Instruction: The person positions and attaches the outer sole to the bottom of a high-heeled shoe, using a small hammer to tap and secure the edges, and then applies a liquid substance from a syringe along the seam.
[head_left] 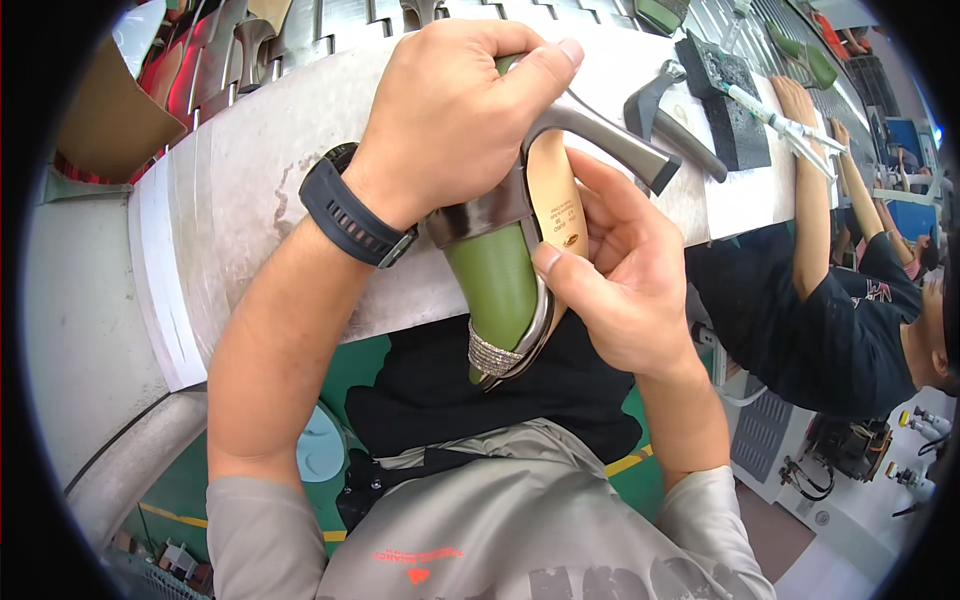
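Note:
A metallic grey high-heeled sandal (494, 214) is tilted in front of me, its toe toward my body. Inside it sits a green shoe last (492, 275), and a glittering strap (492, 354) crosses the toe. My left hand (460, 115) is closed round the heel end of the last, a dark watch on its wrist. On the other side, my right hand (632, 268) grips the sandal's edge, thumb near the tan sole (558, 205) and fingers partly hidden behind it. The heel (625, 150) points away to the upper right.
Below the sandal is a pale worktable (240, 235). A hammer (690, 140) lies by a black block (740, 135) at right, near a co-worker's hand (795, 100). Metal conveyor slats (345, 25) carry other heeled shoes (252, 50). Brown sheet material (115, 120) stands at far left.

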